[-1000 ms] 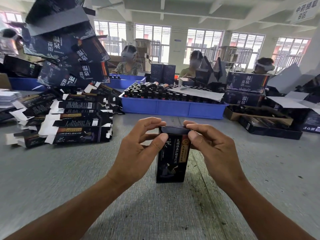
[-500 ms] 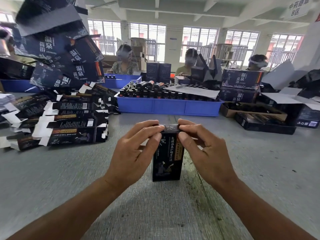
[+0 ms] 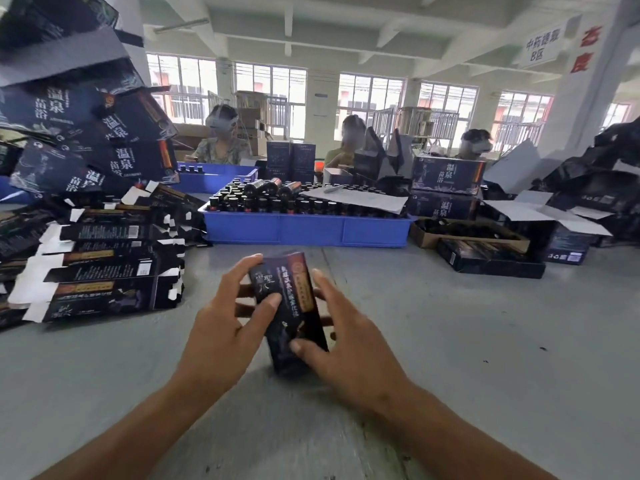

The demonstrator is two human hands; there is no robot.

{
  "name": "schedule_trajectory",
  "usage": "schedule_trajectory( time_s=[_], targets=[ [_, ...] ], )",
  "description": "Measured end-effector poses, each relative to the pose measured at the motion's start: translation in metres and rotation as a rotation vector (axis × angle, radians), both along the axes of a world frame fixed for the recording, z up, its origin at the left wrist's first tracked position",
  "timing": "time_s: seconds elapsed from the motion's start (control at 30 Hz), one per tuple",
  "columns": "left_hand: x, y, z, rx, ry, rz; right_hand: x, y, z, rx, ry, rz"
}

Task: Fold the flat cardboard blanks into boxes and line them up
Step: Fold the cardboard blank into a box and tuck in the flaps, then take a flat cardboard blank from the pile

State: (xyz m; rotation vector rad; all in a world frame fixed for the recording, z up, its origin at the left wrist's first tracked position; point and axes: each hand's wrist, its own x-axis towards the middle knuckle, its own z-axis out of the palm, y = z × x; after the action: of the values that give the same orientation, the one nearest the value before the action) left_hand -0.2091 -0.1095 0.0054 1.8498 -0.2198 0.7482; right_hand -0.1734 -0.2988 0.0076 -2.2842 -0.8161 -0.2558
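A small folded black box [image 3: 289,306] with gold lettering is held between both hands over the grey table [image 3: 485,341], tilted with its top leaning away to the left. My left hand [image 3: 221,327] grips its left side, thumb across the front face. My right hand [image 3: 346,344] grips its right side, thumb on the lower front. A pile of flat black blanks [image 3: 104,265] with white flaps lies on the table to the left.
A blue tray [image 3: 308,230] full of dark bottles stands behind the box. Large dark cartons [image 3: 86,133] are heaped at the back left, more cartons [image 3: 446,188] and open boxes at the right. Three people sit across the table.
The box stood upright while both hands pressed its top flap shut. Now it is lifted and tilted, with both hands gripping its sides lower down.
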Motion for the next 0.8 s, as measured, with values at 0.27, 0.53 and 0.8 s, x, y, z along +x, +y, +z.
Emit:
schedule_trajectory(
  time_s=[0.27,0.53,0.8],
  targets=[
    [0.004,0.005,-0.005,-0.118,0.082,0.009,-0.005,0.009,-0.010,-0.118,-0.139,-0.086],
    [0.005,0.003,-0.028,0.367,0.231,0.105,0.109,-0.064,-0.005,-0.291,0.025,-0.653],
    [0.027,0.018,-0.057,0.720,0.122,0.213,0.200,-0.130,-0.011,-0.428,-0.087,-0.782]
  ],
)
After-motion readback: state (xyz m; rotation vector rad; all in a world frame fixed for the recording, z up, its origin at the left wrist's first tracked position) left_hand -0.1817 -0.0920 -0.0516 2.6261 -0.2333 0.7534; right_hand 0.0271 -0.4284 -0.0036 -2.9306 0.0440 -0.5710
